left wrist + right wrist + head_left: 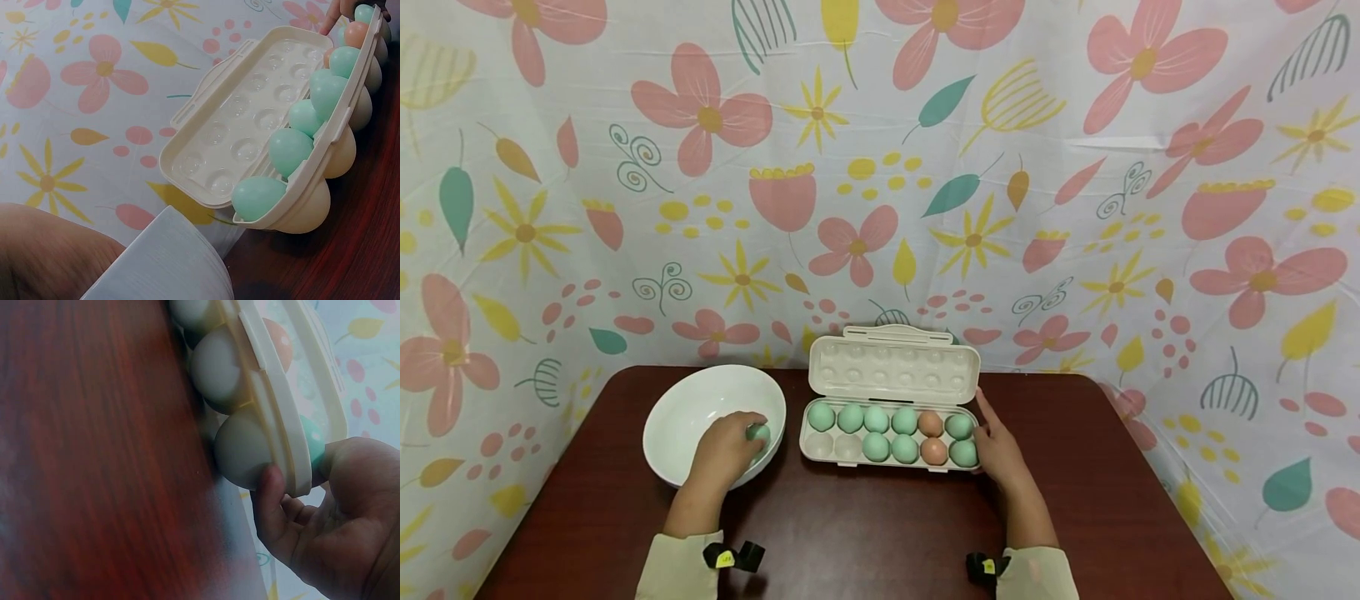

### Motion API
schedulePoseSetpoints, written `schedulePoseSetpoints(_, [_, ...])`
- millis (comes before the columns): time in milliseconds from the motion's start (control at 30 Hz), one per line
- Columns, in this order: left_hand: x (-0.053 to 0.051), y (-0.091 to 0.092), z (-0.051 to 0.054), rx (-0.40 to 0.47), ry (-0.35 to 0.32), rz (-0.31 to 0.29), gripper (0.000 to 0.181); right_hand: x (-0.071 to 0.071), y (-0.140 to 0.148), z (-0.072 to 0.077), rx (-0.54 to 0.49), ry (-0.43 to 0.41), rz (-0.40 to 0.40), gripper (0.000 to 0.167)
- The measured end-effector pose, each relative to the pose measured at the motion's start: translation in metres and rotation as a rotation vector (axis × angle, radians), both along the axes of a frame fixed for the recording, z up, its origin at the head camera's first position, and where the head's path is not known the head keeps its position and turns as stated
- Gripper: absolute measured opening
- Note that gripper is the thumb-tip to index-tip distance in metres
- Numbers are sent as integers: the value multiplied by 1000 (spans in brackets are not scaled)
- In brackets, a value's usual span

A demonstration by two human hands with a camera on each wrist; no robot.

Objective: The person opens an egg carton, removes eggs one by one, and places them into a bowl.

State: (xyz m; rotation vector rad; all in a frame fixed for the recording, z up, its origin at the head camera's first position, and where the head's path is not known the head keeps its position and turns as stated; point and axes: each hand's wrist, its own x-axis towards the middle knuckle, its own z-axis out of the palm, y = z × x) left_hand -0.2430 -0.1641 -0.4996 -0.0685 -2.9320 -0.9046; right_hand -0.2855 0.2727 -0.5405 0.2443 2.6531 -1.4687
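In the head view my left hand (727, 447) is inside the white bowl (685, 408), its fingers and thumb around a pale green egg (760, 435). The bowl's wall hides that egg in the left wrist view, where only part of the hand (50, 256) shows beside the bowl (169, 262). To the right lies an opened egg carton (895, 372) with its lid tipped back. Several green eggs (876, 447) and two brown eggs (933, 452) sit in it; two front-left cups are bare. My right hand (1000, 450) grips the carton's right end, thumb on the side (294, 450).
A dark reddish-brown wooden table (865, 533) carries the bowl and carton. Behind it hangs a white cloth (865, 308) printed with flowers and leaves. Black straps (733, 557) with small camera mounts sit at both sleeve cuffs.
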Motion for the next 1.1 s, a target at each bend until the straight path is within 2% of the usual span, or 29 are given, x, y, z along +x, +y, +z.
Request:
schedulePoseSetpoints(200, [0, 0, -1, -9, 17, -9, 34, 0, 0, 0, -1, -2, 3, 64])
schedulePoseSetpoints(467, [1, 0, -1, 29, 55, -6, 33, 1, 0, 0, -8, 5, -3, 64])
schedulePoseSetpoints(767, [-1, 0, 1, 22, 123, 35, 33, 0, 0, 0, -9, 5, 2, 64])
schedulePoseSetpoints(867, [-1, 3, 3, 42, 170, 57, 33, 0, 0, 0, -8, 3, 1, 64])
schedulePoseSetpoints(1100, [-1, 16, 8, 100, 344, 109, 28, 0, 0, -1, -10, 7, 1, 64])
